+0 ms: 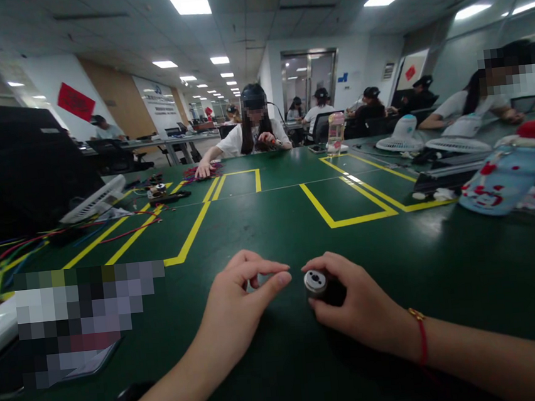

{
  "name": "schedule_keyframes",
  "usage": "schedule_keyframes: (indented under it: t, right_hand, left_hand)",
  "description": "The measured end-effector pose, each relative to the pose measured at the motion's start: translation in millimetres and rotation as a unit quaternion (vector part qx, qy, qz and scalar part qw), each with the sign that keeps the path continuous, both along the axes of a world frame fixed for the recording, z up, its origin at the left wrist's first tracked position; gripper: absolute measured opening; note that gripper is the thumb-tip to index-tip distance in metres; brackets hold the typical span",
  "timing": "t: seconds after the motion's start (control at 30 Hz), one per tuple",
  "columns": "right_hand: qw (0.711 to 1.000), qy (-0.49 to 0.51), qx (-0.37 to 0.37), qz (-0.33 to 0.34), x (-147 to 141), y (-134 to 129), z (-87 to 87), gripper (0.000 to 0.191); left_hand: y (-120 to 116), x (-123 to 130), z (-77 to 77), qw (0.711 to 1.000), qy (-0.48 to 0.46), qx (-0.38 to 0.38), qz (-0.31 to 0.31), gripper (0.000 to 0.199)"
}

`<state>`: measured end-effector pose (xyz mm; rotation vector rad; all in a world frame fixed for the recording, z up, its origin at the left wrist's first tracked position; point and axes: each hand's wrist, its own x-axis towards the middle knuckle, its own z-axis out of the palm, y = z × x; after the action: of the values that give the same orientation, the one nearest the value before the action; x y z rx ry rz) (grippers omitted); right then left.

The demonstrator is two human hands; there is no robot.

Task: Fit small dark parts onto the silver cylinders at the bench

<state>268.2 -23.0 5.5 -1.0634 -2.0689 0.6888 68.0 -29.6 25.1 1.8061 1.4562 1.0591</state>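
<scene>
In the head view, a small metal cylinder [315, 280] with holes in its pale round top stands upright at the centre right, near me. My right hand [353, 299] is closed round it, thumb at the near side and fingers at the far side. To the left of the cylinder and apart from it is my left hand [243, 297], with thumb and forefinger brought close in a pinch. Whatever may be between those fingertips is too small to make out. Both hands are above the green table [270, 225].
Yellow tape [364, 219] marks the table. Wires [12, 256], a white fan [99, 199] and a blurred item [85, 325] lie left. A blue bottle [495, 182] and black parts [449, 173] are right. Across sits a person [238, 141], one hand on wires.
</scene>
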Motion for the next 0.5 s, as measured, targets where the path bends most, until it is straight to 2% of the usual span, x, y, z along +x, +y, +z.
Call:
schedule_keyframes:
  t: [0.07,0.2,0.33,0.43,0.5]
  right_hand:
    - [1.0,-0.008,0.002,-0.008,2,1,0.7,0.026]
    - [1.0,-0.002,-0.019,0.001,1,0,-1.7,0.029]
    - [1.0,0.0,-0.027,-0.005,0,1,0.4,0.032]
    - [0.994,-0.044,-0.009,-0.101,19,18,11.5,0.029]
    - [0.975,-0.116,-0.008,-0.19,51,42,21.0,0.03]
  left_hand:
    - [1,-3,-8.8,0.999,0.032,-0.019,-0.022,0.017]
    - [4,0,-26.6,0.989,0.125,-0.007,-0.077,0.015]
    - [5,-1,-24.5,0.985,0.144,-0.019,-0.095,0.025]
    - [5,-14,-13.0,0.992,0.096,-0.057,-0.062,0.036]
    - [8,-26,-8.3,0.995,0.052,-0.079,-0.009,0.037]
